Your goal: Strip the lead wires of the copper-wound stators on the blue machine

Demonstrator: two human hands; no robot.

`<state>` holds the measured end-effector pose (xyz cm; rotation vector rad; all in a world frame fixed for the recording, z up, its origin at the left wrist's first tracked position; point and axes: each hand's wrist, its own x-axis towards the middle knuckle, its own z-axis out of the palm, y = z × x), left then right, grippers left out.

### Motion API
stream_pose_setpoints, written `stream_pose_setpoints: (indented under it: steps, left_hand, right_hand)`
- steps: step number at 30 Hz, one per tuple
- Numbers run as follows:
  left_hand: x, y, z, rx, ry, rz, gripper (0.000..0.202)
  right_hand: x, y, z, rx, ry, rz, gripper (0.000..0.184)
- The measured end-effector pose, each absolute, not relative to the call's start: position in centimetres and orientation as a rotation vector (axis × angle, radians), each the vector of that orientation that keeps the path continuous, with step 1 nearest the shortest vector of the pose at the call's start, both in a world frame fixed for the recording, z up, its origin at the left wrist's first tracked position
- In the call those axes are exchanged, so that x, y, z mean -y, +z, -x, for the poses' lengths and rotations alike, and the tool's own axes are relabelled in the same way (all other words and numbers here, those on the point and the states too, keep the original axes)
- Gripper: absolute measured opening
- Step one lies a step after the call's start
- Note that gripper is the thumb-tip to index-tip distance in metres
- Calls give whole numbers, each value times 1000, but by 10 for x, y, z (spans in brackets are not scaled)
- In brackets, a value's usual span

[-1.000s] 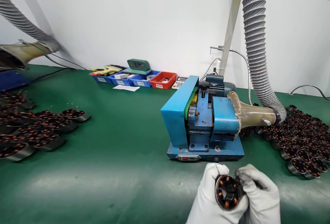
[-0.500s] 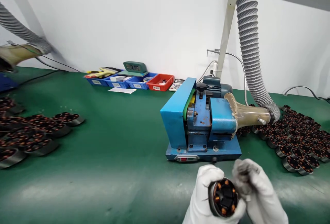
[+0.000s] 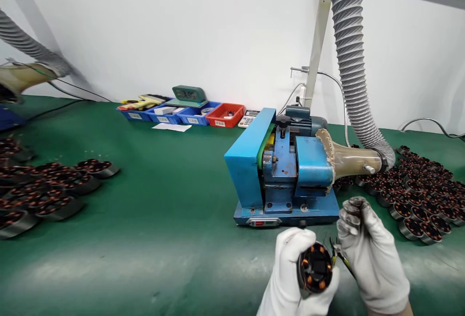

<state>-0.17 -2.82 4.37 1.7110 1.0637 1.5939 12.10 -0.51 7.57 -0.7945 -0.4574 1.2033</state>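
Green bench [image 3: 163,199], copper-wound core [image 3: 313,277] clasped in left hand [image 3: 289,265] — right hand [image 3: 374,258] curled just beside it, contents unclear.

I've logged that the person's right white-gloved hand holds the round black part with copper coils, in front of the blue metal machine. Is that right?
Wrong hand: the head view shows the left white-gloved hand holding the round black part with copper coils. It is in front of the blue metal machine, as noted.
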Motion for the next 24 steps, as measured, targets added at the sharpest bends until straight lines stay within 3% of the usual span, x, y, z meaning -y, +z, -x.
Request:
stream_pose_setpoints:
  steps: [6, 11, 19, 24]
  left_hand:
    - [5, 25, -17, -995, 1386, -955, 53]
    - [-20, 24, -38, -960, 1407, -574, 59]
    - [-41, 19, -55, -1022, 1473, -608, 32]
    - [-39, 27, -57, -1044, 1473, -653, 32]
  right_hand:
    - [8, 40, -98, 839, 1072, 1160, 53]
    - [-10, 37, -87, 842, 892, 1433, 43]
    - [-34, 48, -103, 956, 857, 1441, 40]
    - [-32, 46, -108, 939, 882, 1458, 42]
